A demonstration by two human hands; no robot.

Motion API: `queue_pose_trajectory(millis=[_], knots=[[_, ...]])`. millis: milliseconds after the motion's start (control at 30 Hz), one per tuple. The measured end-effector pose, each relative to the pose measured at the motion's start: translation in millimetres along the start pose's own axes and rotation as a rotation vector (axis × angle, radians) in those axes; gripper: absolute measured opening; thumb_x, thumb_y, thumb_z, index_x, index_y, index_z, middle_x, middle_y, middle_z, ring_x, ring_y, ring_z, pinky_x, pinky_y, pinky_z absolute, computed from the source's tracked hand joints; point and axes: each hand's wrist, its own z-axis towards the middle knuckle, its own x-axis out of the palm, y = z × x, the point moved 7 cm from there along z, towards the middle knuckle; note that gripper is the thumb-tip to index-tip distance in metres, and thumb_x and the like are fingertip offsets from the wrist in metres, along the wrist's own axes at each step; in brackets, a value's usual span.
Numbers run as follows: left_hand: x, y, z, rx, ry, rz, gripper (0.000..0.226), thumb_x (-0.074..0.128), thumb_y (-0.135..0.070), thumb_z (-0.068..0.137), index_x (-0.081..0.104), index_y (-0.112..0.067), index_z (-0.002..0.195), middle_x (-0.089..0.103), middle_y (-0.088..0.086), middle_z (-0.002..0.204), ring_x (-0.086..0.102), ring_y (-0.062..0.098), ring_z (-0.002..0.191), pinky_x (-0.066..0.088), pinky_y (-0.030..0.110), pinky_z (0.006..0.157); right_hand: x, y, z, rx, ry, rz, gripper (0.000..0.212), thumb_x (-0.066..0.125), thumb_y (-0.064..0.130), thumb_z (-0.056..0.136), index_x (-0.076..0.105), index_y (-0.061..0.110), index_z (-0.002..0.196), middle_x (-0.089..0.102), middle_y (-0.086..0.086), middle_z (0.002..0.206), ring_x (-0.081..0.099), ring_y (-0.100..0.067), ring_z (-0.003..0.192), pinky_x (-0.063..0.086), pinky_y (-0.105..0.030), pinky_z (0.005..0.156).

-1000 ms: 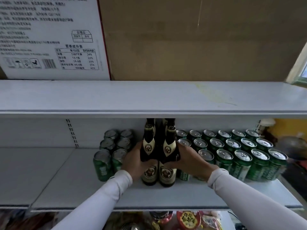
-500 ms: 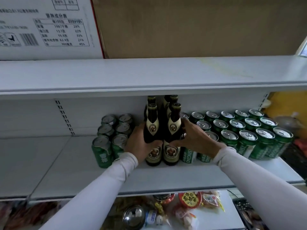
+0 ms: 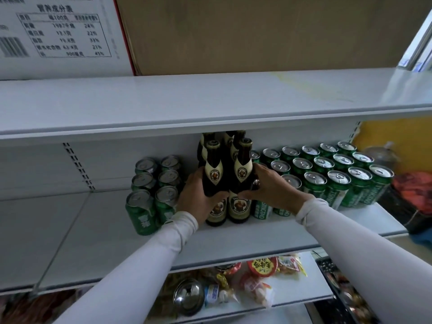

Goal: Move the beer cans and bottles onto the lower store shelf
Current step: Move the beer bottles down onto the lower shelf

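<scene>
On the lower store shelf, taking the two front beer bottles as the landmark, a block of short green cans already stands to their left, two across and three deep. The left hand curls round the left front bottle, thumb across its body. The right front bottle touches it, gripped by the right hand. More bottles stand directly behind this pair. Right of the bottles, rows of Tsingtao cans fill the shelf to its end. Stocking looks well advanced; this pair seems to be just settling in, and bare shelf remains far left.
</scene>
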Motion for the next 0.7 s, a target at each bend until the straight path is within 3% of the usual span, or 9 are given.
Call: queue_pose_trajectory(millis=[100, 233, 400, 533, 700], knots=[[1, 1, 3, -0.023, 0.049, 0.027, 0.077, 0.072, -0.06, 0.059, 0.053, -0.019, 0.121, 0.06, 0.002, 0.119, 0.056, 0.02, 0.112, 0.05, 0.04, 0.091, -3, 4, -2, 0.041, 0.016, -0.018, 0.06, 0.084, 0.036, 0.072, 0.056, 0.017, 0.122, 0.067, 0.0, 0.112, 0.065, -0.017, 0.1, 0.054, -0.038, 0.087], [-3, 7, 0, -0.048, 0.17, 0.147, 0.085, 0.074, -0.062, 0.052, 0.05, -0.023, 0.124, 0.058, 0.002, 0.124, 0.057, 0.021, 0.115, 0.05, 0.04, 0.091, -12, 8, -13, 0.096, 0.023, -0.069, 0.058, 0.083, 0.037, 0.073, 0.058, 0.016, 0.12, 0.067, 0.001, 0.114, 0.063, -0.018, 0.103, 0.051, -0.037, 0.088], [-27, -6, -26, -0.09, 0.22, 0.283, 0.086, 0.079, -0.045, 0.069, 0.038, -0.013, 0.138, 0.045, 0.009, 0.141, 0.045, 0.029, 0.128, 0.04, 0.036, 0.102, -25, 12, -37, 0.149, 0.067, -0.106, 0.076, 0.077, 0.058, 0.068, 0.052, 0.021, 0.129, 0.061, 0.003, 0.123, 0.058, -0.02, 0.112, 0.048, -0.04, 0.094], [-42, -25, -51, -0.099, 0.224, 0.374, 0.09, 0.077, -0.045, 0.07, 0.034, -0.012, 0.142, 0.045, 0.011, 0.143, 0.045, 0.028, 0.128, 0.04, 0.033, 0.103, -41, 21, -55, 0.077, 0.105, -0.121, 0.073, 0.075, 0.053, 0.074, 0.052, 0.012, 0.13, 0.059, -0.006, 0.129, 0.055, -0.026, 0.118, 0.045, -0.045, 0.1], [-66, -46, -86, -0.139, 0.188, 0.494, 0.089, 0.072, -0.047, 0.076, 0.028, -0.016, 0.147, 0.04, 0.007, 0.148, 0.044, 0.026, 0.131, 0.039, 0.031, 0.104, -51, 52, -75, -0.092, 0.209, -0.265, 0.067, 0.066, 0.054, 0.082, 0.048, 0.023, 0.139, 0.054, -0.001, 0.138, 0.051, -0.023, 0.126, 0.042, -0.034, 0.102]])
